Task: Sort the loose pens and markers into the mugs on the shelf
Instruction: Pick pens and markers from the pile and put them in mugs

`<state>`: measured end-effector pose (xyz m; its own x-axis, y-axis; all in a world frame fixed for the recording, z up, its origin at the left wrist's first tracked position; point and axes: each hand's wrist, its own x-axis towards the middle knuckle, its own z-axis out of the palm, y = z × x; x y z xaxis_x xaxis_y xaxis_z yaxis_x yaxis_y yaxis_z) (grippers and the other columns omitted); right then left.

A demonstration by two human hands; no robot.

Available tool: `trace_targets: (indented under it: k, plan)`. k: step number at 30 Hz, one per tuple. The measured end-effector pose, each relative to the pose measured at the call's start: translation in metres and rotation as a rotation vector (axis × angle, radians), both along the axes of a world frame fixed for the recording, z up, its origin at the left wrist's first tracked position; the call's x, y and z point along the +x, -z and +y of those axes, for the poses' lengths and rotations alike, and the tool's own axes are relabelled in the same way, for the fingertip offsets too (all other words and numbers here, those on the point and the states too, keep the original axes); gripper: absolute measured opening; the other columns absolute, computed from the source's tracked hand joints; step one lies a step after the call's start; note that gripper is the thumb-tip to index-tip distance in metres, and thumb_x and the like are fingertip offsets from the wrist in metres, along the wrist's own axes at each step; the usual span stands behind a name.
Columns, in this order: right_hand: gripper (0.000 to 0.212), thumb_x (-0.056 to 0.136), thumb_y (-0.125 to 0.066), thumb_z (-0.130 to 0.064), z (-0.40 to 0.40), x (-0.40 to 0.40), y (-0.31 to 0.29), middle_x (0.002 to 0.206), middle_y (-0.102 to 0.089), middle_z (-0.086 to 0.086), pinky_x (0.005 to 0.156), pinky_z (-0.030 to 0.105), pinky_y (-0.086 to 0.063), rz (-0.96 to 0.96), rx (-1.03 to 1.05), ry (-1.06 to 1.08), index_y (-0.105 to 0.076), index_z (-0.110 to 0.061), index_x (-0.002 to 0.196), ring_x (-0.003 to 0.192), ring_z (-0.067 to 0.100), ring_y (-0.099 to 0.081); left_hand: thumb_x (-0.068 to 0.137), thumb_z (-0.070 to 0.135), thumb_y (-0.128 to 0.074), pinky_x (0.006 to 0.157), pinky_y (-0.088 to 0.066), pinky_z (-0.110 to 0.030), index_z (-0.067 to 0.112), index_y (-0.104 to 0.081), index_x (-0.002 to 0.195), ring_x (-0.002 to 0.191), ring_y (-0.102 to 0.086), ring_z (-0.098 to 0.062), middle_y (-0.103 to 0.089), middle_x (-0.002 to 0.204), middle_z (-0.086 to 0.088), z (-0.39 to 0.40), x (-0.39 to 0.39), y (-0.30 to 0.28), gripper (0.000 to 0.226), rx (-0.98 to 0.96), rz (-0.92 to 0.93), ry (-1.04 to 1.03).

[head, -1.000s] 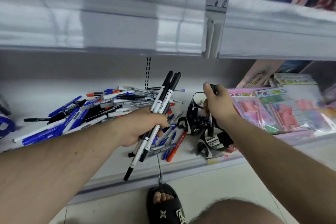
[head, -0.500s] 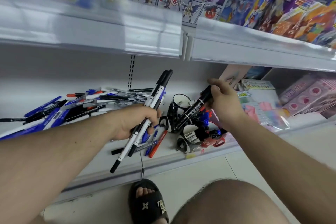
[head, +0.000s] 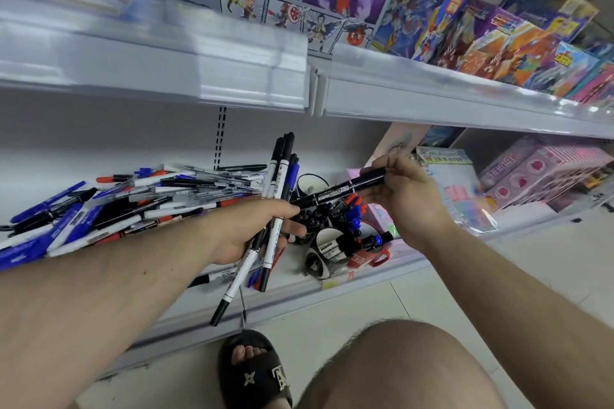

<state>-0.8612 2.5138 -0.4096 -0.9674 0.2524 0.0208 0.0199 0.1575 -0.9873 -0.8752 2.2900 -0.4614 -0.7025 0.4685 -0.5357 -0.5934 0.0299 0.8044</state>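
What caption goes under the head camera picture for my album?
Left hand holds thin white-and-black pens; right hand holds a thick black marker above the black-and-white mugs.

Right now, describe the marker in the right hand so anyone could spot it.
Look at the lower shelf, above the cluster of mugs. The right hand pinches a thick black marker lying almost level, with white lettering along its barrel, fatter than the slim white pens.
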Motion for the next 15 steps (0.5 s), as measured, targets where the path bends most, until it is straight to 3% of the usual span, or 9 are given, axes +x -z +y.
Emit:
trace_targets:
  k: [4,7,9,12,15]
  plan:
    - [0.039,0.09,-0.025,0.02,0.006,0.005,0.009,0.091,-0.067,0.015,0.066,0.036,-0.05,0.004,0.05,-0.052,-0.056,-0.003,0.094,0.067,0.028,-0.058,0.095,0.029,-0.059,0.043,-0.042,-0.019,0.014,-0.064,0.101,0.049,-0.053,-0.011,-0.075,0.093,-0.009,0.001,-0.004,0.004,0.016,0.01,0.008,-0.079]
    - [0.039,0.093,-0.026,0.016,0.005,0.009,0.016,0.091,-0.069,0.012,0.059,0.028,-0.048,-0.012,0.087,-0.062,-0.059,-0.004,0.094,0.062,0.019,-0.055,0.091,0.023,-0.065,0.043,-0.045,-0.02,0.005,-0.066,0.103,0.05,-0.059,-0.013,-0.073,0.089,-0.016,0.012,-0.002,0.013,0.021,-0.083,0.107,-0.11]
    - [0.038,0.095,-0.029,0.012,0.005,0.01,0.017,0.087,-0.067,0.011,0.061,0.03,-0.048,-0.022,0.062,-0.026,-0.062,-0.007,0.09,0.063,0.018,-0.054,0.086,0.022,-0.071,0.052,-0.048,-0.024,0.007,-0.064,0.095,0.055,-0.062,-0.017,-0.067,0.077,-0.014,0.021,-0.001,0.02,0.019,-0.179,0.198,-0.104]
    - [0.023,0.101,-0.045,-0.003,0.011,0.011,0.023,0.079,-0.065,0.009,0.071,0.042,-0.052,-0.032,0.04,0.066,-0.062,-0.01,0.086,0.066,0.023,-0.056,0.082,0.029,-0.075,0.067,-0.05,-0.034,0.01,-0.064,0.087,0.062,-0.065,-0.022,-0.064,0.063,-0.006,0.034,-0.004,0.025,0.023,-0.215,0.272,-0.115]
    - [0.009,0.097,-0.056,-0.003,0.027,0.014,0.028,0.086,-0.067,0.014,0.074,0.041,-0.059,-0.033,0.079,0.169,-0.058,-0.011,0.096,0.066,0.024,-0.064,0.083,0.025,-0.075,0.059,-0.048,-0.028,0.011,-0.061,0.085,0.061,-0.064,-0.019,-0.062,0.067,-0.006,0.043,-0.007,0.024,0.02,-0.214,0.314,-0.154]
